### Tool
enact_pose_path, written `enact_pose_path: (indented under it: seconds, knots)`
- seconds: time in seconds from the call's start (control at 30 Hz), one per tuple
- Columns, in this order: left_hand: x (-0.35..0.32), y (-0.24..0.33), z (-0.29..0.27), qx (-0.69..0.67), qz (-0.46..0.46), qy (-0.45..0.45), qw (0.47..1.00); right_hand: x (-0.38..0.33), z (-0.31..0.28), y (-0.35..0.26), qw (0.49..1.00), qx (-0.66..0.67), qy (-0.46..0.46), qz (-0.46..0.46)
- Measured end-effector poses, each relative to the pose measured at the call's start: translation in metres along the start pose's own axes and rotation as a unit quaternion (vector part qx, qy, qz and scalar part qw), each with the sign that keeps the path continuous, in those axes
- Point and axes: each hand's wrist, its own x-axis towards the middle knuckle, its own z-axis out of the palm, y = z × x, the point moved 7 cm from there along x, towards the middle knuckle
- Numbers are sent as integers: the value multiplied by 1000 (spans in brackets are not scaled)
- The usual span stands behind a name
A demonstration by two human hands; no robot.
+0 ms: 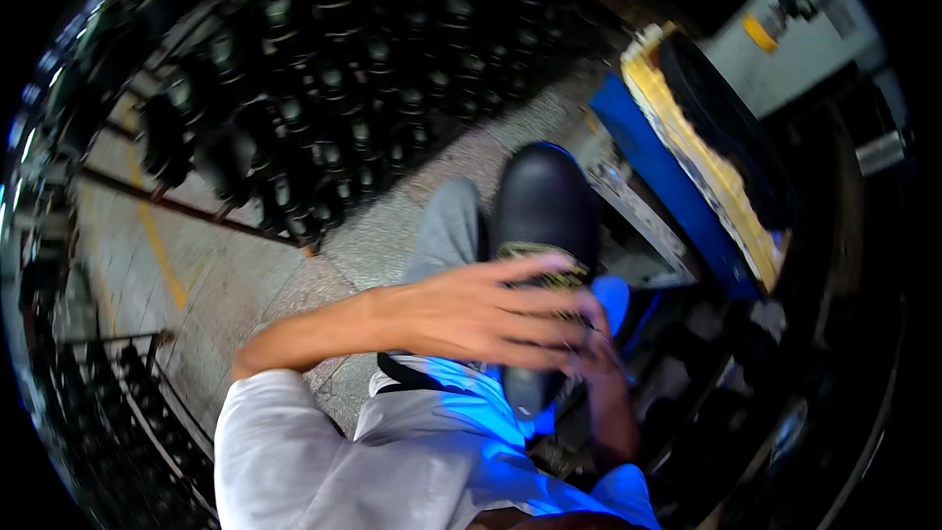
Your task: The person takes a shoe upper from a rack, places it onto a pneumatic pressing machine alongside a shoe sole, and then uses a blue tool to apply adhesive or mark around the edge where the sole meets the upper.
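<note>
A black shoe with a smooth rounded toe lies over my lap, its toe pointing away from me and its heel toward my body. Yellowish laces or trim show across its middle. My left hand reaches over the shoe from the left, fingers stretched out and spread across the lace area, blurred by motion. Whether they press on the shoe is not clear. At the shoe's right side is my right hand, dim, smeared and partly covered by the left fingertips; its grip cannot be made out.
Racks of dark shoes fill the far left, and another rack stands at the near left. To the right, a dark shoe sole-shaped piece lies on a yellow pad over a blue block. Grey floor lies between.
</note>
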Motion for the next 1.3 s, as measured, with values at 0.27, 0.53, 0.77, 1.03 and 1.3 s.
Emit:
enact_pose_path:
  seconds: [0.27,0.53,0.77,1.03,1.3]
  knots:
    - [-182,-56,110,-390,-607,302,624,100,14,22,984,-98,135,-65]
    - [-248,-266,110,-340,-684,225,605,69,-89,39,951,-219,218,5]
    - [-240,-506,277,-420,-685,64,592,5,-150,82,860,-310,391,107]
    - [-147,-710,462,-431,-695,361,448,7,-193,53,804,-370,438,157]
    - [-110,-817,427,-156,-804,428,382,31,-213,61,792,-316,491,178]
